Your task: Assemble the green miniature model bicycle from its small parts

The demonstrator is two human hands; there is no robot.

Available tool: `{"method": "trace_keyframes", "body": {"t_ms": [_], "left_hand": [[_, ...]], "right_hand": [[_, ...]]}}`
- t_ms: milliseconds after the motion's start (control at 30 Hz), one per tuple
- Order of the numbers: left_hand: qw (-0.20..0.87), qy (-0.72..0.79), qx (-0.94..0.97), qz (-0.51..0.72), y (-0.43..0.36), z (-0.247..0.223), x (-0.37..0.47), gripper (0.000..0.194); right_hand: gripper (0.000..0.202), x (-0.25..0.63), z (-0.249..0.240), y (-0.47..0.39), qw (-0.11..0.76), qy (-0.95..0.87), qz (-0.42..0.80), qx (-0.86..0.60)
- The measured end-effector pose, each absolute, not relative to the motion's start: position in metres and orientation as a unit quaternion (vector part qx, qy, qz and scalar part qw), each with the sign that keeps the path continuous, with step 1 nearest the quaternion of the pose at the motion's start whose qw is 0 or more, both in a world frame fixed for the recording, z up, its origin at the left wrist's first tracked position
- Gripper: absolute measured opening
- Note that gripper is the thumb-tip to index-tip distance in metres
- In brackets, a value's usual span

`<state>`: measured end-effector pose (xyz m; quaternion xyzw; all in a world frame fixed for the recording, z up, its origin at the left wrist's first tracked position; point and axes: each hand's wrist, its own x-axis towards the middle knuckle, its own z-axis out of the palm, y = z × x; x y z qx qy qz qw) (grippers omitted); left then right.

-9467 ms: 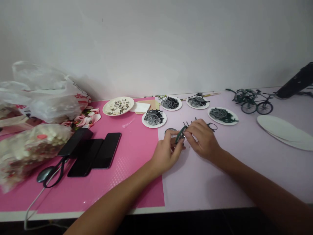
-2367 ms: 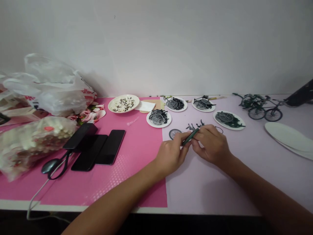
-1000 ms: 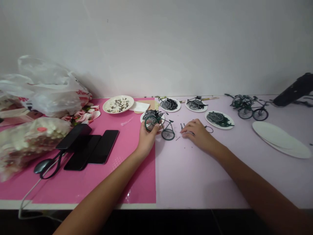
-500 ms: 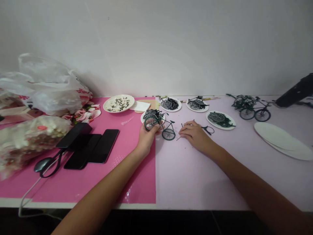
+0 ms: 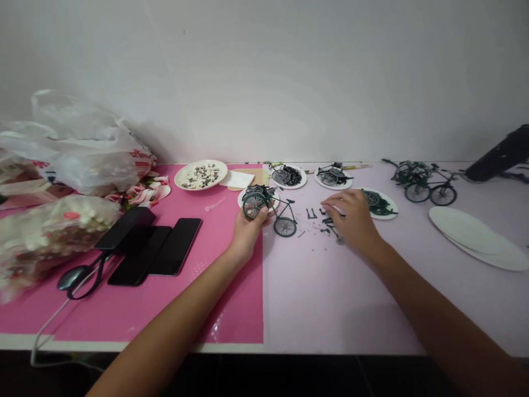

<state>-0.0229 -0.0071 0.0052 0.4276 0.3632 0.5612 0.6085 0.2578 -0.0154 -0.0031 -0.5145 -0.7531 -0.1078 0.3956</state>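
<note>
My left hand [image 5: 247, 227] grips a dark green toy bicycle [image 5: 285, 226] by its larger wheel, with the smaller wheel resting low on the lilac surface. Thumb and fingers of my right hand [image 5: 351, 215] are pinched together above a scatter of small dark bicycle parts [image 5: 311, 213]. Whatever sits between those fingertips is too small to make out. Partly under that hand lies a dark frame piece with a small wheel [image 5: 339, 240]. Just behind my left hand, a white plate [image 5: 274, 208] bears more dark parts.
Plates of wheels and parts [image 5: 303, 183] line the wall side, with another plate [image 5: 394, 214] behind my right hand. Finished-looking toy bicycles [image 5: 444, 193], white oval plates [image 5: 475, 234] and a black cylinder [image 5: 496, 157] stand right. Phones [image 5: 176, 248], bags [image 5: 91, 149] and a bowl [image 5: 182, 184] are left.
My right hand has moved right and slightly up, uncovering small parts on the surface. My left hand still holds the toy bicycle in nearly the same place.
</note>
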Motion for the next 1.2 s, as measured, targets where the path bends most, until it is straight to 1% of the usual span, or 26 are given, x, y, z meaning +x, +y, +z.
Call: {"method": "trace_keyframes", "body": {"t_ms": [167,300,400,500,567,633,833,1033,1133,1200], "left_hand": [[0.617,0.355,0.422,0.561,-0.007,0.004,-0.022,0.055],[0.628,0.346,0.418,0.558,-0.005,0.001,-0.022,0.057],[0.648,0.334,0.423,0.539,-0.005,0.001,-0.022,0.056],[0.678,0.311,0.422,0.515,-0.008,0.002,-0.021,0.058],[0.694,0.297,0.416,0.507,-0.010,0.004,-0.020,0.060],[0.700,0.292,0.409,0.508,-0.011,0.004,-0.020,0.059],[0.701,0.301,0.404,0.505,-0.009,0.001,-0.019,0.053],[0.688,0.310,0.404,0.518,-0.007,0.003,-0.017,0.055],[0.635,0.352,0.417,0.547,-0.005,0.002,-0.019,0.058],[0.565,0.400,0.453,0.561,-0.007,0.000,-0.019,0.054]], "right_hand": [[0.019,0.264,-0.001,-0.013,0.442,-0.695,-0.161,-0.545],[0.021,0.260,0.000,-0.015,0.451,-0.689,-0.142,-0.549],[0.026,0.251,0.002,-0.021,0.455,-0.688,-0.040,-0.564],[0.040,0.238,0.003,-0.029,0.457,-0.650,0.157,-0.586],[0.051,0.230,0.003,-0.034,0.440,-0.635,0.292,-0.564],[0.055,0.225,0.004,-0.036,0.441,-0.617,0.365,-0.540],[0.050,0.219,0.008,-0.040,0.470,-0.582,0.425,-0.510],[0.047,0.220,0.000,-0.034,0.494,-0.514,0.485,-0.506],[0.042,0.223,-0.001,-0.030,0.532,-0.472,0.500,-0.493],[0.040,0.225,0.000,-0.029,0.561,-0.448,0.487,-0.498]]}}
